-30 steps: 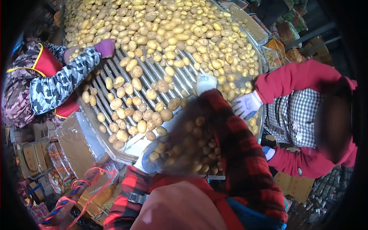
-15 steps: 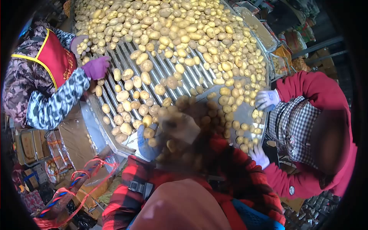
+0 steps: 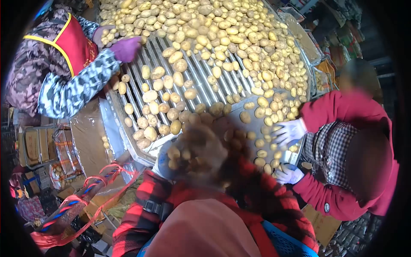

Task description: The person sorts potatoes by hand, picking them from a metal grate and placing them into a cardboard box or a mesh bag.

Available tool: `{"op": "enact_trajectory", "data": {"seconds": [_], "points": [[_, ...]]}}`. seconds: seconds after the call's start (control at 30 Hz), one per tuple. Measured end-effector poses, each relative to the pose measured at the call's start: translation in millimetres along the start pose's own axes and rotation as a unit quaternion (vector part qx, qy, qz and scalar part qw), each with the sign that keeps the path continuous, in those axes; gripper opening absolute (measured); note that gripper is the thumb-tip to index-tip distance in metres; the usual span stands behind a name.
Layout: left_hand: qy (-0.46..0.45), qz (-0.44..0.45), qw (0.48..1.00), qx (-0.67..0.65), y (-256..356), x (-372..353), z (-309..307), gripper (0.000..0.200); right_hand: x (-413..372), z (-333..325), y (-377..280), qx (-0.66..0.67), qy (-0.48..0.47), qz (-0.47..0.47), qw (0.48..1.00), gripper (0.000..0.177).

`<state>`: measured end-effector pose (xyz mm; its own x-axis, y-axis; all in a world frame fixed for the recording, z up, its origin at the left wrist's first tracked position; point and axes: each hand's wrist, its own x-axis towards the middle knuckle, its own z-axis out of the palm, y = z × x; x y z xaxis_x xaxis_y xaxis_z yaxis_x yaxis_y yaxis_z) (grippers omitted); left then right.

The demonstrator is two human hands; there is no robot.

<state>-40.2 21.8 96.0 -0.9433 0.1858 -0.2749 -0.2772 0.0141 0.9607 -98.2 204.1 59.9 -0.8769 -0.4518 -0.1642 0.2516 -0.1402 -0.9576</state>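
My left hand [image 3: 164,162], in a blue-grey glove, is at the near edge of the sorting table, cupped around several potatoes [image 3: 173,153]. Its fingertips are partly covered by the potatoes and by a blurred patch in the middle of the view. From the right, my red and black checked right sleeve [image 3: 267,186] reaches into that same dark blur, which hides my right hand and whatever it touches. Loose potatoes [image 3: 150,133] lie on the metal bars [image 3: 201,81] just beyond my left hand.
A large heap of potatoes [image 3: 239,34] covers the table's far side. At the left, a co-worker's purple glove [image 3: 127,49] is over the bars. On the right, another co-worker's pale gloves [image 3: 289,132] touch potatoes on the grey plate [image 3: 242,107]. A ribbon-wrapped pole [image 3: 81,205] stands at lower left.
The table has shifted slightly right and down in view. The right co-worker's gloves have moved inward over the potatoes. My left hand has drawn a little nearer to me, with more potatoes against it.
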Motion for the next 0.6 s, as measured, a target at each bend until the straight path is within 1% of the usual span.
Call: {"op": "enact_trajectory", "data": {"seconds": [0.03, 0.07, 0.1, 0.13, 0.17, 0.2, 0.23, 0.27, 0.3, 0.33, 0.37, 0.4, 0.43, 0.47, 0.5, 0.53, 0.57, 0.6], "points": [[-0.019, -0.075, 0.967, -0.242, -14, -8, 4, 0.032, -17, 4, 0, -0.168, -0.005, -0.115, 0.979, 0.042], [-0.038, -0.146, 0.871, -0.467, -22, -20, 7, 0.033, -30, 9, -2, -0.327, -0.009, -0.225, 0.918, 0.042], [-0.026, -0.142, 0.943, -0.299, -21, -35, 9, 0.041, -44, 13, -3, -0.367, -0.009, -0.237, 0.899, 0.042], [-0.024, -0.143, 0.944, -0.297, -24, -43, 12, 0.041, -56, 15, -3, -0.369, -0.021, -0.217, 0.904, 0.042], [-0.028, -0.045, 0.978, -0.203, -30, -50, 17, 0.045, -66, 15, -2, -0.371, -0.035, -0.194, 0.907, 0.042], [-0.031, 0.057, 0.992, -0.105, -29, -54, 23, 0.051, -75, 16, -1, -0.372, -0.056, -0.168, 0.911, 0.042], [-0.031, 0.162, 0.986, -0.005, -28, -58, 27, 0.056, -83, 18, 1, -0.375, -0.084, -0.145, 0.912, 0.042], [-0.03, 0.168, 0.985, -0.004, -23, -72, 22, 0.056, -92, 25, 3, -0.38, -0.123, -0.134, 0.907, 0.043], [-0.074, 0.092, 0.993, -0.027, 7, -88, 13, 0.057, -100, 36, 2, -0.39, -0.171, -0.142, 0.894, 0.043], [-0.118, 0.013, 0.992, -0.049, 22, -104, 0, 0.058, -106, 54, 1, -0.412, -0.22, -0.179, 0.866, 0.043], [-0.09, -0.006, 0.996, -0.002, -2, -130, -15, 0.057, -112, 75, 0, -0.419, -0.264, -0.216, 0.841, 0.043], [-0.062, -0.023, 0.997, 0.044, -36, -167, -35, 0.055, -112, 99, -15, -0.233, -0.282, -0.016, 0.93, 0.047], [-0.054, 0.023, 0.986, 0.157, -61, -209, -61, 0.05, -108, 134, -27, -0.027, -0.276, 0.183, 0.943, 0.05], [-0.043, 0.071, 0.96, 0.267, -81, -251, -82, 0.048, -109, 165, -7, 0.009, -0.356, 0.199, 0.913, 0.054], [0.017, 0.034, 0.973, 0.23, -79, -291, -92, 0.047, -113, 200, 14, 0.047, -0.434, 0.212, 0.874, 0.058], [0.076, -0.003, 0.979, 0.192, -63, -329, -97, 0.046, -116, 239, 27, -0.012, -0.472, 0.196, 0.86, 0.056], [0.079, -0.032, 0.965, 0.247, -42, -358, -101, 0.049, -122, 267, 36, -0.072, -0.506, 0.179, 0.84, 0.055], [0.084, -0.059, 0.947, 0.304, -32, -382, -106, 0.052, -139, 285, 34, -0.173, -0.468, 0.084, 0.862, 0.053]]}}
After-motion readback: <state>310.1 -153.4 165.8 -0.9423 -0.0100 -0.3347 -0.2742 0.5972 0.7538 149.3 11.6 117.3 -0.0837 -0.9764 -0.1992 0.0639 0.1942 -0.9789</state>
